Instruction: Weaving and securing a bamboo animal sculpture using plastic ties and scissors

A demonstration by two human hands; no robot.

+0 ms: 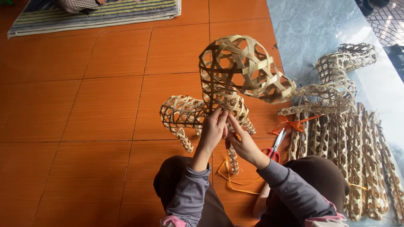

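Head view: both hands' grip [223,131] under woven figure [235,80].

Both hands, left hand [213,129] and right hand [240,141], pinch the neck of a woven bamboo animal [227,90] standing on the orange tile floor [105,105], with red scissors [274,147] and woven tubes [357,155] beside the right hand.

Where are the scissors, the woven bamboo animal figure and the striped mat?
scissors [274,149], head view, on the red handles and blade pivot.
woven bamboo animal figure [240,67], head view, on its open-weave head.
striped mat [126,10], head view, on its striped surface at the top.
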